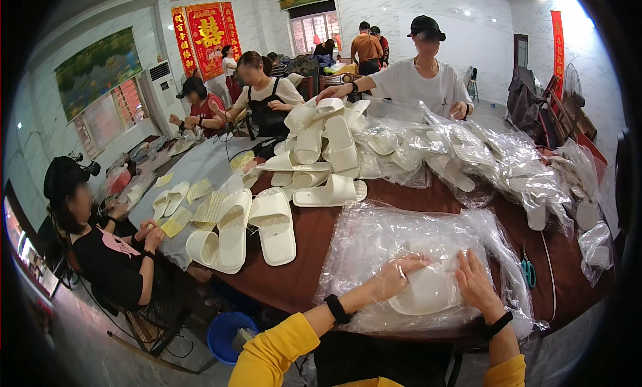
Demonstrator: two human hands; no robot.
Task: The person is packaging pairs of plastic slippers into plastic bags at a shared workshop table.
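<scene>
A white slipper (426, 292) lies at the table's near edge, in or under clear plastic; I cannot tell which. From its left, my left hand (394, 277) reaches over with fingers curled at its far end, closed on it. My right hand (476, 285) rests along the slipper's right side, fingers stretched out on the plastic. Beneath both hands spreads a stack of clear plastic bags (364, 236), wrinkled and shiny. Black bands circle both my wrists.
White slippers (274, 226) stand left, with a pile (321, 146) behind. Bagged slippers (468, 153) heap along the far side. Teal-handled scissors (528, 272) lie right, beside a white cord (551, 273). A blue bucket (227, 335) is below left. Co-workers sit left; one person (428, 79) stands opposite.
</scene>
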